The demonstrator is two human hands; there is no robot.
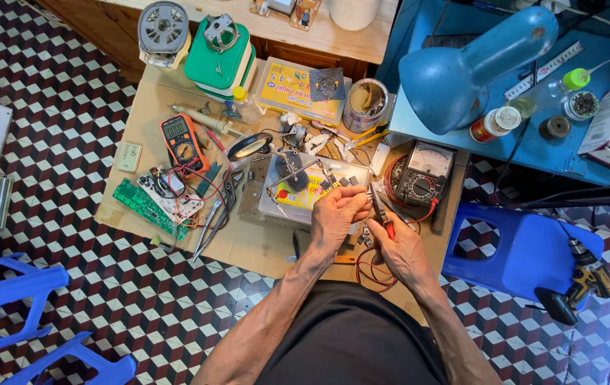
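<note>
Person seated at a low cardboard-covered worktable (pixel 248 246) on a checkered tile floor, both hands together over its front right part. Left hand (pixel 335 214): fingers curled together, pinching something small at the tips; the item is too small to identify. Right hand (pixel 401 249): fingers wrapped tight around red-handled pliers (pixel 382 210), whose nose points up toward the left fingertips; whether the nose is touching the pinched item cannot be told. Just behind the hands sits a helping-hands stand (pixel 292 171) with a magnifier lens (pixel 249 146) on a grey box. An analog multimeter (pixel 422 175) lies just right of the hands, its red lead looping down near the right wrist. A digital multimeter (pixel 184 141) and a green circuit board (pixel 150 207) lie well to the left. Blue desk lamp (pixel 462 71) on the blue side table, upper right. Blue plastic stool (pixel 526 249) beside the right arm.
</note>
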